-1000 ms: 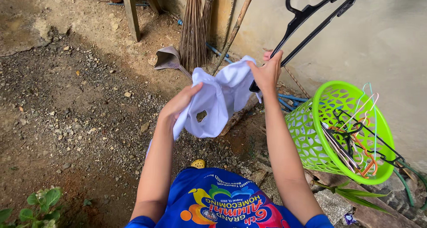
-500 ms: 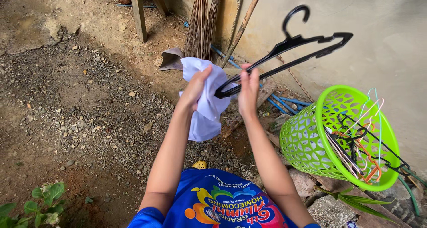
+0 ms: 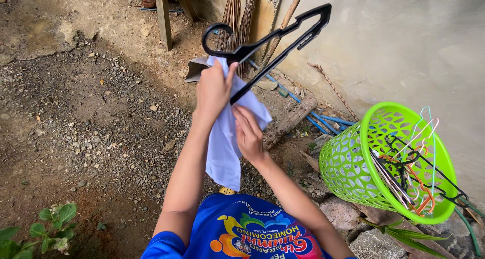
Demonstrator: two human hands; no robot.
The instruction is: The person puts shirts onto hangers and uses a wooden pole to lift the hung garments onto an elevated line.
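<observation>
My left hand (image 3: pixel 213 90) is raised in front of me and grips a black plastic hanger (image 3: pixel 268 39) together with the top of a white garment (image 3: pixel 225 148). The hanger tilts up to the right, its hook pointing left above my hand. The white cloth hangs down from my left hand over one end of the hanger. My right hand (image 3: pixel 248 134) sits just below, its fingers on the cloth, pulling it downwards.
A bright green plastic basket (image 3: pixel 353 158) lies tipped on stones at the right, with several wire and plastic hangers (image 3: pixel 411 163) inside. Brooms (image 3: pixel 237 16) and a dustpan (image 3: pixel 197 69) lean by the pale wall. Gravel ground spreads left; a small plant (image 3: pixel 50 228) grows bottom left.
The hanger passed from my right hand to my left and swung so its hook points left. The garment now drapes over it, and my right hand dropped onto the cloth.
</observation>
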